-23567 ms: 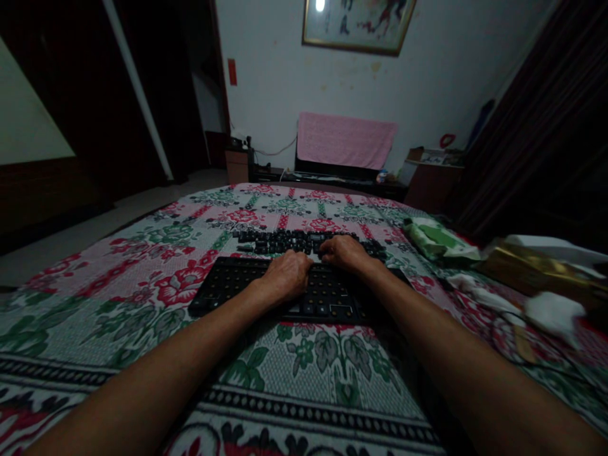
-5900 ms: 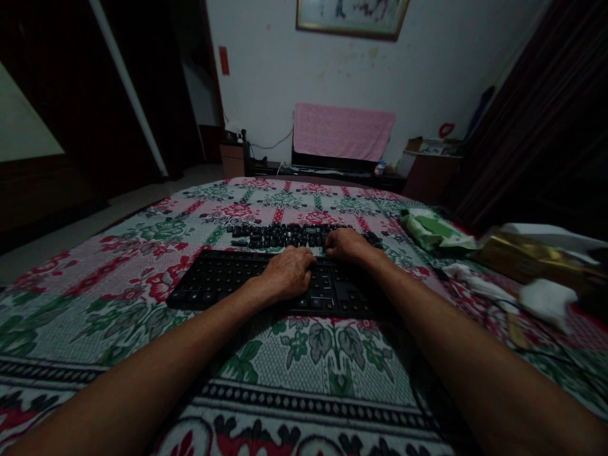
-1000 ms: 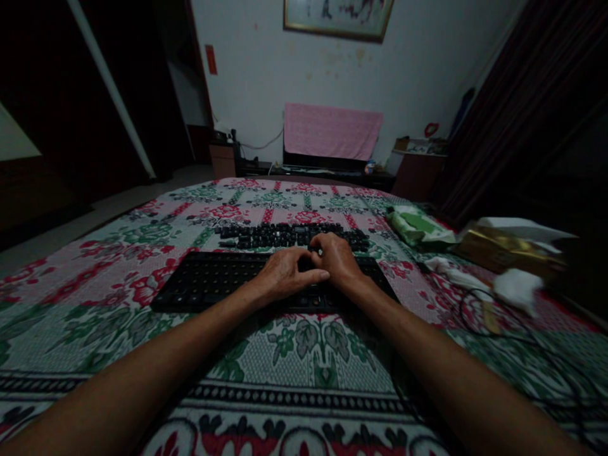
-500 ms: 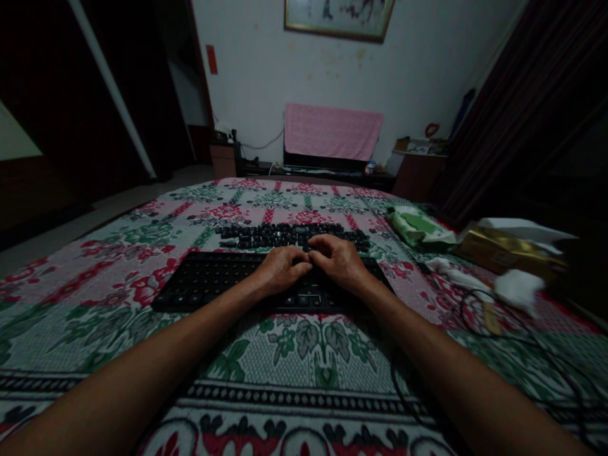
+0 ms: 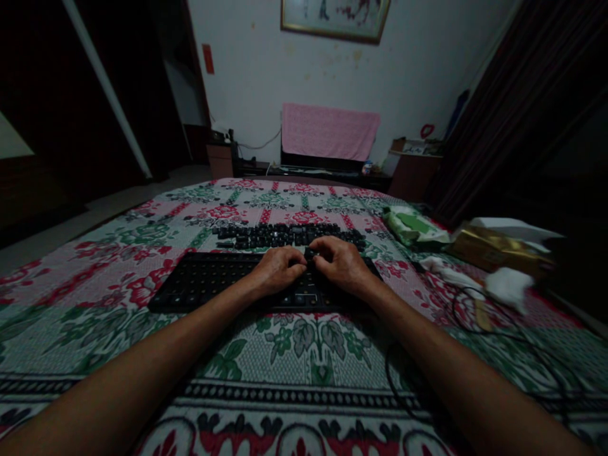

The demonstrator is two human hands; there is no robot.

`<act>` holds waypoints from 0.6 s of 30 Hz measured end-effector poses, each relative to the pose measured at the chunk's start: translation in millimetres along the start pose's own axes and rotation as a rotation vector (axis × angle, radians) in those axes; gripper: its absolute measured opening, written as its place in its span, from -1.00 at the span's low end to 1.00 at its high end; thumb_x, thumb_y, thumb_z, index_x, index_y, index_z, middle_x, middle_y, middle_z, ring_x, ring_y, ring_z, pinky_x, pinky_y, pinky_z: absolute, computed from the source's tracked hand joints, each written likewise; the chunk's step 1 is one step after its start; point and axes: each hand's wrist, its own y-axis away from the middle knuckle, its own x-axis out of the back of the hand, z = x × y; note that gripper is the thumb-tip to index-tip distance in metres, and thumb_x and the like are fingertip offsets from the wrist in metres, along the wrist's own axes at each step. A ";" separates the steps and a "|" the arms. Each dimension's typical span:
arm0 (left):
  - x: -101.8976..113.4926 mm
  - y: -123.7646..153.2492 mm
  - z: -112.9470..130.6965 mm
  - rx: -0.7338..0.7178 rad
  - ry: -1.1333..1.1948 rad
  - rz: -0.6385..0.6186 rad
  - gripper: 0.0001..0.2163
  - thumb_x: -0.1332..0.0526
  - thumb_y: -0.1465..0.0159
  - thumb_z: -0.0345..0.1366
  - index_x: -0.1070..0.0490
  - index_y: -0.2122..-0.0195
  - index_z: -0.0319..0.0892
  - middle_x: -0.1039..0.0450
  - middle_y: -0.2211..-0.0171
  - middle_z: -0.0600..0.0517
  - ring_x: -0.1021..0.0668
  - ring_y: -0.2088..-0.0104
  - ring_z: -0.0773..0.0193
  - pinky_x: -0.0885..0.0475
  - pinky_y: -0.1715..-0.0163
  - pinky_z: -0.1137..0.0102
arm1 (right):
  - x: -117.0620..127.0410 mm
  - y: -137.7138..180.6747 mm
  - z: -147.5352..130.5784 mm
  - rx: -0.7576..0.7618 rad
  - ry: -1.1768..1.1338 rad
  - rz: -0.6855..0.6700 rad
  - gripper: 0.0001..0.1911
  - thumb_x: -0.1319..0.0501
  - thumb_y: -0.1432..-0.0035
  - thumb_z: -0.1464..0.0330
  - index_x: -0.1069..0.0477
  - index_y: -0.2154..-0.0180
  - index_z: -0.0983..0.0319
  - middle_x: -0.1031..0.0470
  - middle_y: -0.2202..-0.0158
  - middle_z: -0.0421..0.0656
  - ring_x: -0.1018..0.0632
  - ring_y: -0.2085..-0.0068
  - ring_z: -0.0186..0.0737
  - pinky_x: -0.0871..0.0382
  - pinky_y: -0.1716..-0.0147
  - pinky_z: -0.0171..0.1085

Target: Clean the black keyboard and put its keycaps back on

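Observation:
A black keyboard (image 5: 209, 278) lies flat on the patterned cloth, with most of its key caps off and small pale spots showing in rows. Over its right half, my left hand (image 5: 277, 271) has its fingers bent and closed, the thumb close to the index finger; what they hold, if anything, is hidden. Facing it, my right hand (image 5: 342, 263) pinches a small black keycap (image 5: 310, 253) between thumb and forefinger. Just behind the keyboard, many loose black key caps (image 5: 259, 235) lie in a long band.
On the right of the floral cloth (image 5: 304, 345) are a green tissue pack (image 5: 415, 227), a gold box (image 5: 498, 250), crumpled white tissue (image 5: 509, 288) and a black cable (image 5: 456, 316). Beyond the cloth, a pink towel (image 5: 330, 132) covers a screen by the wall.
My hands have drawn slightly apart, and a small black keycap now shows at the right fingertips. The whole view has shifted a little.

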 end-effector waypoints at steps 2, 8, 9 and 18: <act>0.2 0.1 -0.5 0.012 0.009 -0.003 -0.81 -0.09 -0.10 -0.32 -0.46 0.32 -0.15 -0.47 0.29 0.07 -0.47 0.24 0.27 -0.33 0.21 0.43 | 6.5 4.1 -1.8 -0.015 0.020 -0.032 -0.73 -0.13 0.07 0.48 -0.41 0.24 0.27 -0.46 0.34 -0.13 -0.44 0.34 -0.30 -0.29 0.32 -0.34; 0.9 -0.7 -6.3 -0.048 0.032 -0.035 -0.83 -0.10 -0.08 -0.33 -0.45 0.36 -0.15 -0.46 0.28 0.07 -0.47 0.24 0.30 -0.33 0.20 0.43 | 21.3 25.2 -13.6 -0.030 -0.061 -0.190 -0.76 -0.11 0.05 0.48 -0.42 0.27 0.24 -0.47 0.37 -0.20 -0.45 0.38 -0.35 -0.26 0.38 -0.38; 1.3 -0.8 -7.4 -0.068 0.043 -0.050 -0.84 -0.10 -0.08 -0.33 -0.46 0.38 -0.15 -0.46 0.27 0.07 -0.47 0.24 0.30 -0.33 0.19 0.44 | 22.5 28.6 -15.5 -0.022 -0.077 -0.238 -0.77 -0.11 0.05 0.48 -0.42 0.28 0.23 -0.47 0.40 -0.22 -0.44 0.41 -0.36 -0.25 0.41 -0.39; 3.3 0.5 -8.6 -0.132 0.057 -0.071 -0.86 -0.11 -0.10 -0.33 -0.45 0.42 -0.16 -0.45 0.25 0.07 -0.47 0.23 0.33 -0.33 0.19 0.47 | 27.4 37.1 -13.4 0.005 -0.085 -0.439 -0.77 -0.14 0.06 0.45 -0.42 0.28 0.23 -0.42 0.42 -0.24 -0.41 0.45 -0.41 -0.21 0.45 -0.42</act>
